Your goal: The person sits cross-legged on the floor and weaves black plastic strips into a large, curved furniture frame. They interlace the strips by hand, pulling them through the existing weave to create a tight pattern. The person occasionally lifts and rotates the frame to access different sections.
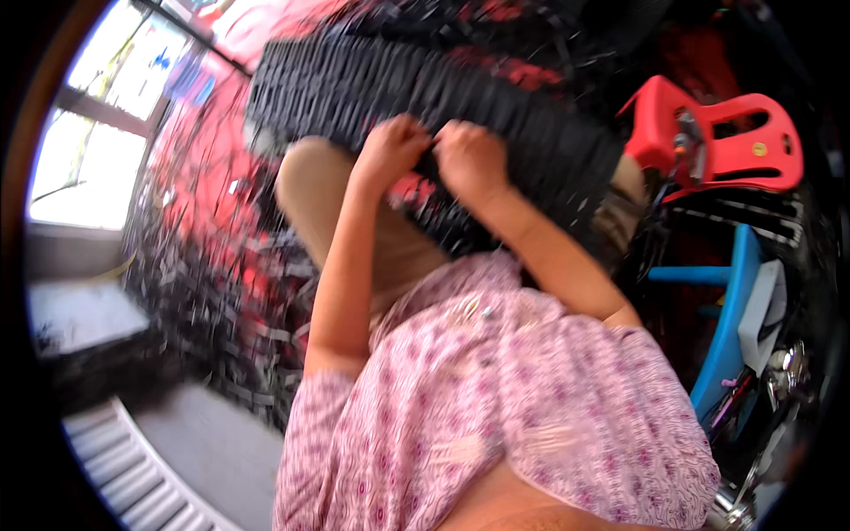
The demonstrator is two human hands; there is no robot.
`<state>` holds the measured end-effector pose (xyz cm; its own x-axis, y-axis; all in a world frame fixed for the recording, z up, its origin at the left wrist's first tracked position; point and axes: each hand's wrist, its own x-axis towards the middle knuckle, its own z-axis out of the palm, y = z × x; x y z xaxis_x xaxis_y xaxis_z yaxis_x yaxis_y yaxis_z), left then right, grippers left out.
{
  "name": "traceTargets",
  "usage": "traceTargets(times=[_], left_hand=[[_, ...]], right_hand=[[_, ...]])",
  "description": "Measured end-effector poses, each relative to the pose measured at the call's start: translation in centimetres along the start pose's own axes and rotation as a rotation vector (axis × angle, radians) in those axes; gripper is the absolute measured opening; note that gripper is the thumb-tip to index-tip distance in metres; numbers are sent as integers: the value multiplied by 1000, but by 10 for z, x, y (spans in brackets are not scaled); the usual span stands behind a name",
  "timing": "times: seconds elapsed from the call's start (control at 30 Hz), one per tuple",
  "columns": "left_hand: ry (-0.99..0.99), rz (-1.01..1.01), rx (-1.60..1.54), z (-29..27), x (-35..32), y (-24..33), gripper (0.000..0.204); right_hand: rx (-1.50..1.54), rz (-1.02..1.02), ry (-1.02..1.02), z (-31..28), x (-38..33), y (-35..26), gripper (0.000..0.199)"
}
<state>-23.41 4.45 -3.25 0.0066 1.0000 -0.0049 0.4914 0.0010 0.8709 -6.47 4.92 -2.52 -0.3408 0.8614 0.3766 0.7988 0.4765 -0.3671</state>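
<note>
A long black mat (341,88), woven from flat strips, lies across my knees and stretches from the upper left to the right. My left hand (392,149) is closed at its near edge, fingers bent together. Close beside it, almost touching, my right hand (472,159) is also closed, pinching at the same edge. Both hands seem to grip the mat's edge strips; motion blur hides exactly what lies between the fingertips.
Loose black strips (221,327) litter the red floor covering (190,190) on the left. A red plastic chair (753,142) with a tool on its seat stands at right, near a blue plastic frame (728,310). A white slatted rack (146,469) is at lower left.
</note>
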Motion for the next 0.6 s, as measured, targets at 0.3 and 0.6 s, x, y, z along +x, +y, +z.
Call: traceTargets(times=[0.3, 0.6], left_hand=[[183, -13, -166, 2, -18, 18, 9], [348, 67, -102, -30, -19, 14, 11]], right_hand=[[-13, -115, 112, 1, -1, -12, 2], [378, -178, 155, -26, -3, 0, 24]])
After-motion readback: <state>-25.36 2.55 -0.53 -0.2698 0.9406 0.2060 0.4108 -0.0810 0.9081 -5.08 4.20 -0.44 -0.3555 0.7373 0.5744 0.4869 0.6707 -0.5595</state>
